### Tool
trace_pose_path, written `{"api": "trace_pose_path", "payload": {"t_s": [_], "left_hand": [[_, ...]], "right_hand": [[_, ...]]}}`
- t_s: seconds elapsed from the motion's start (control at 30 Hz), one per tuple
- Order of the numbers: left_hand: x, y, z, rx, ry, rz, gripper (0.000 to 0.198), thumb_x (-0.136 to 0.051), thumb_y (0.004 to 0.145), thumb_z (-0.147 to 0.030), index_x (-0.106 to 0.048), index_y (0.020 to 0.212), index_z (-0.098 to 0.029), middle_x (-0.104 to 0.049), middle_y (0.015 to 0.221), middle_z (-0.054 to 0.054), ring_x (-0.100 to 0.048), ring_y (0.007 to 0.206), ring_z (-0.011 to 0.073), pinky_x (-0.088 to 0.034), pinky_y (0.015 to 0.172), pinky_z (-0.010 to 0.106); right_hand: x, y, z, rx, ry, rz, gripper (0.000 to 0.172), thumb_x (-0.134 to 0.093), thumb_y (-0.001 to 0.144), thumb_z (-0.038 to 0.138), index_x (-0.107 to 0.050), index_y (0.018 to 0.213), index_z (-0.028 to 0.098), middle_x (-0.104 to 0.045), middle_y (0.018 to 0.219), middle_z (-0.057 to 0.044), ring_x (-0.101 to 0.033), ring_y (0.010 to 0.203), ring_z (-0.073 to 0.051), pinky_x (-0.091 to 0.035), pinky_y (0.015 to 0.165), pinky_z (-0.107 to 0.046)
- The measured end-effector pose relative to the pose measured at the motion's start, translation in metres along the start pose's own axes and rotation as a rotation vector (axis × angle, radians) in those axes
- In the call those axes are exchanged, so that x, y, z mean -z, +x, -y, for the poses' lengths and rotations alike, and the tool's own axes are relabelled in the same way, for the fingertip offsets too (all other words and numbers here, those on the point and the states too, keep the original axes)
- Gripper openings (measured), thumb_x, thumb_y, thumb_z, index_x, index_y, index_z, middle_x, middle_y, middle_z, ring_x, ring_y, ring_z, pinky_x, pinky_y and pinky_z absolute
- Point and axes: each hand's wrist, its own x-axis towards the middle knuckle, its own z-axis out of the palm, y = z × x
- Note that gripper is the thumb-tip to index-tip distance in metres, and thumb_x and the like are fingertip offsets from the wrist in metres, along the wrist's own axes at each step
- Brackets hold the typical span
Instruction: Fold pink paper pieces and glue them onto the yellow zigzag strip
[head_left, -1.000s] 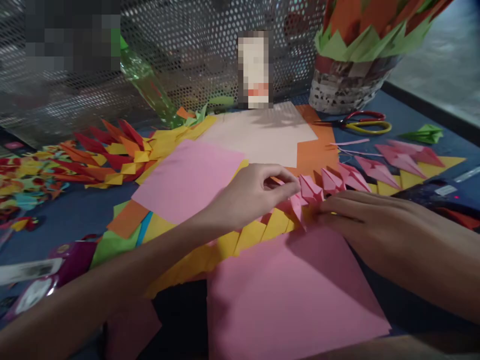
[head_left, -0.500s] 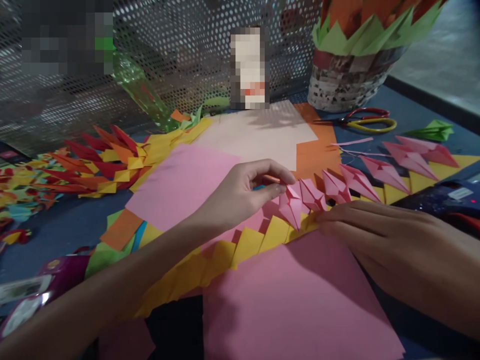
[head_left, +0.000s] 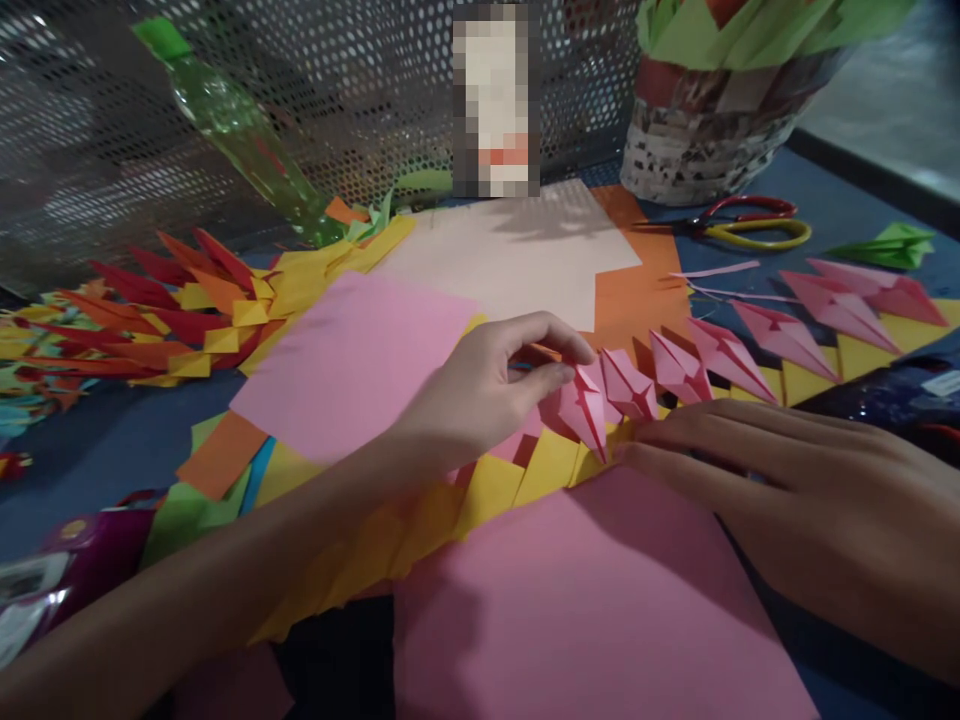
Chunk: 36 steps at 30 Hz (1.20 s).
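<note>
**Pink fold pinched over yellow strip**

Left hand (head_left: 480, 395): thumb and forefinger clamped on a pink fold (head_left: 583, 408), held just off the fingertips, touching the yellow strip (head_left: 487, 485). Right hand (head_left: 780, 480): fingers together and flat, pressing the strip just right of that fold. More pink folds (head_left: 675, 365) lined up beyond the right fingertips. Pink sheet (head_left: 585, 600) beneath both wrists. Scissors (head_left: 750, 225) well beyond the right hand.

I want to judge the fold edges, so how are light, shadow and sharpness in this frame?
Head view: dim, warm light; the left hand shadows the yellow strip, the right hand the pink sheet. The pink folded piece reads fairly sharp; frame edges are soft and stretched, and a pixelated patch covers something by the mesh.
</note>
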Motion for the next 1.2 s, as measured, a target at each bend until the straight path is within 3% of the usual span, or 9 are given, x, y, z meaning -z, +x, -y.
{"api": "trace_pose_path", "payload": {"t_s": [0.13,0.27,0.53,0.67,0.77,0.9,1.03,1.1,1.2], "left_hand": [[-0.002,0.0,0.0,0.009,0.022,-0.005,0.015,-0.066,0.097,-0.01,-0.077,0.102,-0.019,-0.078,0.102,0.002,-0.071,0.092,0.0147,-0.056,0.086,0.029],[-0.002,0.0,-0.001,0.022,0.023,-0.005,0.014,-0.066,0.098,-0.011,-0.076,0.103,-0.019,-0.077,0.101,0.002,-0.07,0.089,0.0141,-0.056,0.083,0.028],[0.0,0.001,-0.001,0.026,-0.007,-0.013,0.012,-0.067,0.099,-0.014,-0.077,0.104,-0.018,-0.077,0.104,0.003,-0.071,0.098,0.0157,-0.056,0.091,0.03],[0.005,-0.002,-0.005,0.062,-0.102,-0.011,0.011,-0.068,0.097,-0.012,-0.076,0.103,-0.018,-0.076,0.101,0.003,-0.069,0.089,0.0143,-0.056,0.083,0.028],[0.013,-0.007,-0.01,0.029,-0.26,-0.038,0.013,-0.068,0.096,-0.008,-0.074,0.1,-0.019,-0.073,0.098,0.001,-0.068,0.081,0.0111,-0.056,0.077,0.024],[0.02,-0.017,-0.021,0.029,-0.312,-0.101,0.012,-0.071,0.096,-0.007,-0.07,0.097,-0.019,-0.068,0.094,-0.002,-0.07,0.084,0.0081,-0.056,0.077,0.018],[0.011,-0.028,-0.034,0.041,-0.214,-0.129,0.012,-0.07,0.096,-0.008,-0.068,0.095,-0.019,-0.068,0.09,-0.003,-0.069,0.086,0.0075,-0.055,0.076,0.014],[0.002,-0.035,-0.038,0.041,-0.187,-0.119,0.015,-0.067,0.096,-0.007,-0.066,0.094,-0.021,-0.068,0.089,-0.004,-0.069,0.085,0.0081,-0.055,0.072,0.014],[-0.008,-0.047,-0.041,0.014,-0.127,-0.137,0.021,-0.062,0.095,-0.003,-0.065,0.093,-0.023,-0.067,0.091,-0.004,-0.069,0.087,0.0078,-0.057,0.077,0.014]], "right_hand": [[-0.003,-0.001,-0.001,0.021,-0.022,-0.009,0.067,-0.044,0.098,0.011,-0.05,0.162,0.029,-0.066,0.153,-0.002,-0.069,0.129,-0.025,-0.063,0.106,-0.04],[-0.004,-0.003,0.0,0.012,-0.049,0.003,0.07,-0.044,0.097,0.009,-0.048,0.163,0.032,-0.064,0.155,0.0,-0.066,0.132,-0.025,-0.064,0.107,-0.041],[0.001,0.0,0.002,0.006,-0.001,-0.015,0.056,-0.039,0.102,0.011,-0.055,0.153,0.028,-0.069,0.145,-0.003,-0.07,0.124,-0.023,-0.065,0.094,-0.038],[0.002,-0.001,0.002,0.021,0.059,-0.014,0.047,-0.04,0.101,0.008,-0.06,0.14,0.026,-0.072,0.135,-0.005,-0.071,0.117,-0.021,-0.061,0.089,-0.035],[0.002,-0.001,0.004,-0.068,0.128,-0.021,0.038,-0.04,0.101,0.007,-0.062,0.127,0.023,-0.076,0.116,-0.006,-0.074,0.099,-0.022,-0.058,0.076,-0.035],[0.009,0.006,0.009,-0.238,0.192,-0.119,0.03,-0.041,0.111,0.026,-0.057,0.136,0.021,-0.079,0.112,-0.006,-0.078,0.088,-0.023,-0.057,0.065,-0.034],[0.02,0.016,0.012,-0.383,0.331,-0.224,0.031,-0.045,0.115,0.045,-0.06,0.137,0.029,-0.082,0.112,0.001,-0.081,0.096,-0.017,-0.059,0.068,-0.024],[0.023,0.018,0.014,-0.383,0.387,-0.257,0.023,-0.052,0.113,0.041,-0.065,0.129,0.032,-0.082,0.113,0.004,-0.08,0.101,-0.014,-0.059,0.072,-0.019],[0.024,0.019,0.016,-0.313,0.42,-0.309,0.02,-0.058,0.109,0.034,-0.068,0.125,0.029,-0.081,0.116,0.002,-0.079,0.102,-0.013,-0.059,0.083,-0.018]]}}
